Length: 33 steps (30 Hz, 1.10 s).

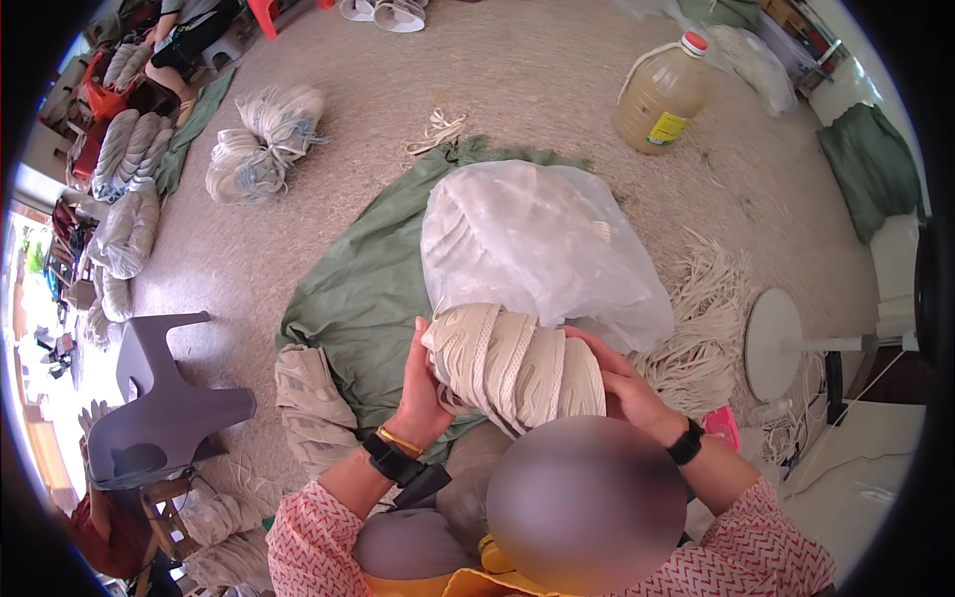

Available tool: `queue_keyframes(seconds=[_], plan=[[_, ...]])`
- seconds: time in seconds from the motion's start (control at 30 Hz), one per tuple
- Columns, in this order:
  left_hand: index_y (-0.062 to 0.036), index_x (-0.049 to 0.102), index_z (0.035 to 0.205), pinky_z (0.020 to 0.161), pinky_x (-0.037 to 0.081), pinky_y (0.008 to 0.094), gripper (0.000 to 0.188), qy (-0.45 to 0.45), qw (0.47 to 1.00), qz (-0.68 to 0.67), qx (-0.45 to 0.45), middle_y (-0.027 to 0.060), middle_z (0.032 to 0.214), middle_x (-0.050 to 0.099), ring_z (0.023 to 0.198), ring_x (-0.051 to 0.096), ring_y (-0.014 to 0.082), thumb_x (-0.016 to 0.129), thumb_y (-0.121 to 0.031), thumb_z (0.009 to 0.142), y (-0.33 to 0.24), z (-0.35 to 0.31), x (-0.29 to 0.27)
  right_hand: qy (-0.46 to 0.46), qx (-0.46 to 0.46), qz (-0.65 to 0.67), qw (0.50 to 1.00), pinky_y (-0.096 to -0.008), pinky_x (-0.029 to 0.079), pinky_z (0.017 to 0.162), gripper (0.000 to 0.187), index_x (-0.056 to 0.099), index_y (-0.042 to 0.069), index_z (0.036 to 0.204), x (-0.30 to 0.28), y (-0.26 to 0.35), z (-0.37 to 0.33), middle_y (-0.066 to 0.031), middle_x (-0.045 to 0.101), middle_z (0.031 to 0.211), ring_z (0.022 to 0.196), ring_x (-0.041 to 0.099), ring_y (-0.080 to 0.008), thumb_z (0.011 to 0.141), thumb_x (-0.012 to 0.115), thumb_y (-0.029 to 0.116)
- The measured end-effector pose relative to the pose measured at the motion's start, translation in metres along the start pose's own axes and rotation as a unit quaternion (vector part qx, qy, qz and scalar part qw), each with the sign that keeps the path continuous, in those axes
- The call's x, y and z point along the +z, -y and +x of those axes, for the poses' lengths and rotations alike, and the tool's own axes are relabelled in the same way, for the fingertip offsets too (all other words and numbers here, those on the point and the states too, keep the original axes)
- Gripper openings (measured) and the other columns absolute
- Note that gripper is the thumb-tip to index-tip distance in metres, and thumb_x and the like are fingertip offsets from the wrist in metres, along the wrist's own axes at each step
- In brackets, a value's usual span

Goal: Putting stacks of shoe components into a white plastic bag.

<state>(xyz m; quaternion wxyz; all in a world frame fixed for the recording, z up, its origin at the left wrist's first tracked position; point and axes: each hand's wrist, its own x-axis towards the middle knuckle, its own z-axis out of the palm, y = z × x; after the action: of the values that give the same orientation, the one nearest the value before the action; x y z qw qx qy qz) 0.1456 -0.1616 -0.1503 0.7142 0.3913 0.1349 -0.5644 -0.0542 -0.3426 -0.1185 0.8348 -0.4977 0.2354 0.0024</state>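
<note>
Between my two hands lies a stack of beige shoe uppers (522, 363), nested one against another with pale laces or cord across them. My left hand (426, 393) grips its left end, thumb pointing up along the side. My right hand (629, 390) closes on the right end, with fingers over the top edge. Just beyond the stack sits a big translucent plastic bag (537, 239) with pale pieces showing faintly inside. It rests on a green cloth (358, 269) spread over the floor. Left of my left forearm is another bundle of beige uppers (313, 403).
A heap of white laces (701, 318) lies right of the bag, beside a round white stool or stand (774, 343). A large red-capped jug (662, 99) stands far right. At left are a tied lace bundle (264, 144) and a grey plastic stool (174, 398). Other people sit at the left.
</note>
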Motion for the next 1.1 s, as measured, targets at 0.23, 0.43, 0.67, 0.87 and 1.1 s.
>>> queue_keyframes(seconds=[0.23, 0.43, 0.67, 0.87, 1.1], plan=[[-0.0048, 0.051, 0.142, 0.108, 0.048, 0.0434, 0.075, 0.038, 0.999, -0.002, -0.002, 0.0136, 0.139, 0.059, 0.125, 0.059, 0.0283, 0.037, -0.066, 0.101, 0.008, -0.001, 0.017, 0.016, -0.076, 0.081, 0.994, -0.0375, 0.03, 0.118, 0.088, 0.018, 0.003, 0.16, 0.013, -0.002, -0.057, -0.014, 0.031, 0.161, 0.147, 0.033, -0.0206, 0.092, 0.071, 0.022], [-0.007, 0.044, 0.148, 0.11, 0.043, 0.0423, 0.073, -0.004, 0.995, 0.086, -0.049, 0.0107, 0.147, 0.053, 0.132, 0.054, 0.026, 0.037, -0.064, 0.102, 0.018, -0.005, 0.024, -0.073, 0.006, -0.201, 0.977, -0.0315, 0.045, 0.102, 0.046, 0.053, -0.004, 0.136, 0.005, -0.002, -0.049, -0.012, 0.064, 0.129, 0.12, 0.058, -0.0156, 0.096, 0.066, 0.015], [-0.0124, 0.038, 0.152, 0.111, 0.041, 0.0406, 0.065, -0.011, 0.992, 0.124, -0.001, 0.0057, 0.147, 0.051, 0.132, 0.051, 0.0217, 0.037, -0.057, 0.105, 0.018, -0.007, 0.032, -0.028, -0.166, -0.237, 0.957, -0.0339, 0.039, 0.11, 0.1, 0.031, -0.002, 0.151, -0.002, 0.006, -0.026, -0.0144, 0.054, 0.14, 0.13, 0.052, -0.0193, 0.075, 0.09, 0.022], [-0.0125, 0.021, 0.155, 0.109, 0.042, 0.0393, 0.065, -0.012, 0.987, 0.157, 0.037, 0.0047, 0.15, 0.041, 0.133, 0.046, 0.0182, 0.047, -0.046, 0.106, 0.031, 0.004, 0.085, -0.224, -0.18, -0.234, 0.929, -0.0364, 0.045, 0.106, 0.1, 0.044, -0.005, 0.143, 0.008, 0.009, -0.032, -0.0143, 0.059, 0.135, 0.125, 0.057, -0.02, 0.063, 0.097, 0.018], [-0.0132, 0.015, 0.151, 0.109, 0.04, 0.0454, 0.071, 0.064, 0.953, 0.296, -0.034, 0.0101, 0.152, 0.033, 0.14, 0.037, 0.0241, 0.049, -0.054, 0.103, 0.045, 0.01, 0.118, -0.279, -0.109, -0.172, 0.938, -0.0307, 0.055, 0.087, 0.056, 0.067, -0.005, 0.115, -0.034, 0.013, -0.064, -0.0087, 0.074, 0.106, 0.097, 0.068, -0.0122, 0.068, 0.092, 0.011]])
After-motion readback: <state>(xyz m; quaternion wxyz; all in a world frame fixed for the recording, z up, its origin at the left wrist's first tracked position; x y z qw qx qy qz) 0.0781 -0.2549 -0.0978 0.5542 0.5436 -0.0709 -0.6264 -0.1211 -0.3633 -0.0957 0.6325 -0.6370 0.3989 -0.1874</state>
